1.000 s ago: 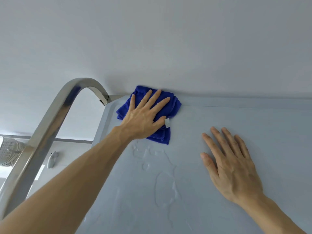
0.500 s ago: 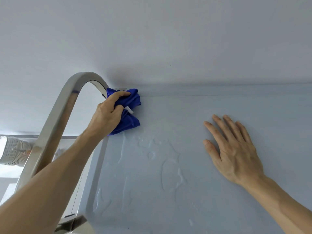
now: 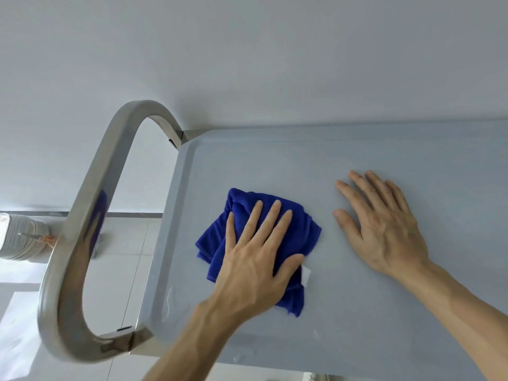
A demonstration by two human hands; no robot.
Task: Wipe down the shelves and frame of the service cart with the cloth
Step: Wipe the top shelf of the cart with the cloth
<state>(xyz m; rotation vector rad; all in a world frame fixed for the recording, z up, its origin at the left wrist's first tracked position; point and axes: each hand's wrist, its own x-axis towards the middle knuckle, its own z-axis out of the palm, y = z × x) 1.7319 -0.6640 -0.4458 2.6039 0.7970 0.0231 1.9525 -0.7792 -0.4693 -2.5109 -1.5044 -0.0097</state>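
The service cart's grey top shelf (image 3: pixel 371 320) fills the lower right of the head view. A blue cloth (image 3: pixel 308 232) lies crumpled on its left half. My left hand (image 3: pixel 255 259) presses flat on the cloth, fingers spread and pointing away from me, covering most of it. A white tag (image 3: pixel 306 274) sticks out beside my thumb. My right hand (image 3: pixel 384 226) rests flat on the bare shelf to the right of the cloth, holding nothing. The cart's curved steel handle (image 3: pixel 82 215) loops up at the shelf's left end.
A white wall (image 3: pixel 247 50) stands right behind the cart's far edge. Water drops sit near the shelf's left rim (image 3: pixel 168 298) and front edge. To the left, below the handle, are pale floor tiles (image 3: pixel 123 243) and a stack of white plates (image 3: pixel 19 235).
My left hand has pulled the cloth from the far left corner by the handle back toward me and flattened onto it. The puddles in the middle of the shelf are gone. My right hand stays put.
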